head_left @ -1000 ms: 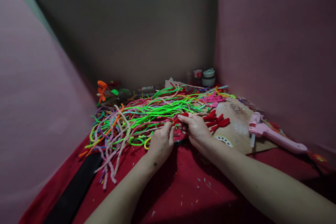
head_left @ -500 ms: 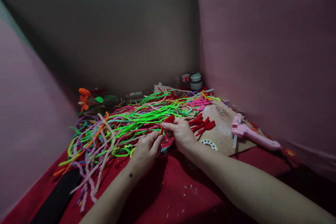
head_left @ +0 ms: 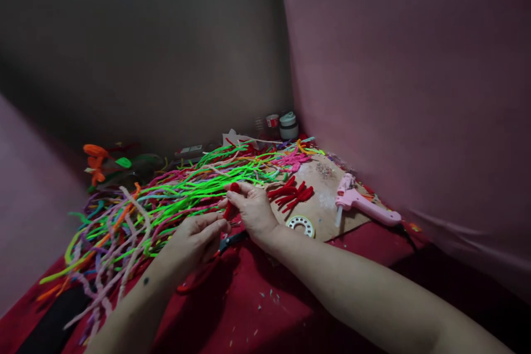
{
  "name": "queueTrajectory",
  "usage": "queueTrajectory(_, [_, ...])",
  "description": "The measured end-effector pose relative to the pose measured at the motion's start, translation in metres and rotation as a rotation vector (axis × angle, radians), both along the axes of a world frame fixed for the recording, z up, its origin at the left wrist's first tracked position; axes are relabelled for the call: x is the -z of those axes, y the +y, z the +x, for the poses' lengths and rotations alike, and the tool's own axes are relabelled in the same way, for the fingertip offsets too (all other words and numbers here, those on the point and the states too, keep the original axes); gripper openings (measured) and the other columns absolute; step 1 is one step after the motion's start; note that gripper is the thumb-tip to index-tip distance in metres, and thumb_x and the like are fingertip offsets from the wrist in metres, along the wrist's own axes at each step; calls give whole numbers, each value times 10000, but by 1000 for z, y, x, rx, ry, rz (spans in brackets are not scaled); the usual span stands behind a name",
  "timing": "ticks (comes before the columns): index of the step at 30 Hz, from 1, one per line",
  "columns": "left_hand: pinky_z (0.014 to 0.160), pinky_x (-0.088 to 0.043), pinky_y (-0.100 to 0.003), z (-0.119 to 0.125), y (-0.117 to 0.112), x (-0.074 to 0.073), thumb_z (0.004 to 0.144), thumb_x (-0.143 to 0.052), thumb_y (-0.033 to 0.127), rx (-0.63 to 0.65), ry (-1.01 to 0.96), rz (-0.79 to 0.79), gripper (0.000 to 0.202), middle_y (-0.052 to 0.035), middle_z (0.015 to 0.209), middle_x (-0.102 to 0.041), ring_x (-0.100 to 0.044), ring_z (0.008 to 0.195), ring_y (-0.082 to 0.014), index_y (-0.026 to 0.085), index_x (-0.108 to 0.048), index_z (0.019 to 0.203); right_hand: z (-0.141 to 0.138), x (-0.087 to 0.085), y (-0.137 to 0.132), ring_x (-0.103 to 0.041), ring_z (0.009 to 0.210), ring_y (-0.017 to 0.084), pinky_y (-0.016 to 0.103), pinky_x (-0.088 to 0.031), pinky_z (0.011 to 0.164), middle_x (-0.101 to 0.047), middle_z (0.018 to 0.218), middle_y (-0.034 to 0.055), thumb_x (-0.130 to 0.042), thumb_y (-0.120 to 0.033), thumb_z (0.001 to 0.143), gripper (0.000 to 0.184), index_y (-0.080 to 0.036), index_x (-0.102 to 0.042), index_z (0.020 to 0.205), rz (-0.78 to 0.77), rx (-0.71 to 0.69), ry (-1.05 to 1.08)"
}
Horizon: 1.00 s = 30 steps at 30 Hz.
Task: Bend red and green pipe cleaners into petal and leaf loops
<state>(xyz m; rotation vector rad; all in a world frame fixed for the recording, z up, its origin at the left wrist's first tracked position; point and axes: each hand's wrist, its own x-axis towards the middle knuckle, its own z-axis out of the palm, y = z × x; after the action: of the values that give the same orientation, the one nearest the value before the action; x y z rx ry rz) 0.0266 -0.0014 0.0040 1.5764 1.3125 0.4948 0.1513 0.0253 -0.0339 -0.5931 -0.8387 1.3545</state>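
Observation:
In the head view, a folded red pipe cleaner (head_left: 229, 209) stands between my hands. My right hand (head_left: 256, 214) pinches its upper part between thumb and fingers. At its lower end, my left hand (head_left: 203, 235) is closed in a pinch, with thin wire tips showing beside the fingertips. Beneath the hands lie dark pliers or cutters (head_left: 232, 240) with a red handle, partly hidden by my hands. Several folded red pipe cleaner pieces (head_left: 296, 193) lie just right of my right hand.
Loose pipe cleaners in many colours (head_left: 194, 191) spread over the red cloth (head_left: 249, 321). A white ring-shaped spool (head_left: 301, 225) and a pink glue gun (head_left: 360, 204) sit to the right, by a cardboard sheet (head_left: 323, 191). A lidded jar (head_left: 289, 126) stands at the back.
The view has swung to the right, so everything sits further left. My left hand has moved lower and a little away from my right, uncovering the pliers or cutters. Both hands still hold the red pipe cleaner.

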Motion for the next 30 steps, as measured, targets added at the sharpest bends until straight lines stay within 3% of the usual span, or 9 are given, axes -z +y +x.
queueTrajectory(4, [329,-118,-160,0,-1,4,712,-537,471,-5,-81,-55,319,93,329,-322,-183,304,-31,155,-495,715,3,-2,0,-492,395,96,234,-424,457,-551,474,-49,-606,-267,626,134,-168,-559,703,-60,-27,39])
queueTrajectory(9, [319,-147,-148,-1,-1,-2,712,-564,439,-55,-63,-48,301,77,349,-362,-228,306,-30,146,-501,688,3,-1,2,-496,397,108,240,-414,451,-580,485,-30,-605,-333,655,170,-175,-544,632,-47,-7,14])
queueTrajectory(12, [310,-139,-146,-1,-2,-5,706,-574,422,-51,-71,-35,290,77,341,-355,-227,297,-28,139,-518,684,2,-1,1,-498,386,114,253,-425,472,-583,477,-38,-608,-334,651,165,-184,-541,664,-110,-16,111])
queueTrajectory(19, [322,-218,-166,0,-12,-2,753,-500,432,-72,-135,15,298,55,372,-424,-307,308,-57,139,-553,746,4,-1,-3,-561,479,132,260,-425,529,-632,549,-1,-630,-276,618,194,-156,-570,758,-126,-180,194])
queueTrajectory(22, [406,-339,-191,-2,-12,-8,738,-505,465,-85,-23,166,339,20,468,-513,-426,404,-81,135,-569,696,1,3,-2,-571,506,134,276,-441,588,-629,541,-8,-666,-248,578,225,-141,-593,762,-105,-177,143])
queueTrajectory(25, [497,-378,-195,-6,-7,-16,698,-570,459,-225,81,414,335,3,602,-565,-484,534,-94,127,-603,730,-1,4,-4,-565,500,125,271,-447,597,-620,521,-13,-679,-270,580,219,-138,-592,731,-61,-180,91])
queueTrajectory(27, [509,-379,-195,-8,-2,-20,686,-599,437,-260,-19,418,349,2,664,-585,-485,543,-87,129,-611,850,-1,1,-8,-566,498,120,258,-444,576,-629,537,-5,-688,-272,575,224,-138,-581,719,-49,-217,44])
queueTrajectory(30, [520,-389,-205,-4,6,-22,654,-645,390,-195,-188,309,394,-8,719,-612,-502,542,-85,134,-604,951,-1,-4,-14,-555,488,109,236,-431,536,-633,561,-9,-683,-249,575,221,-142,-588,744,-41,-299,-8])
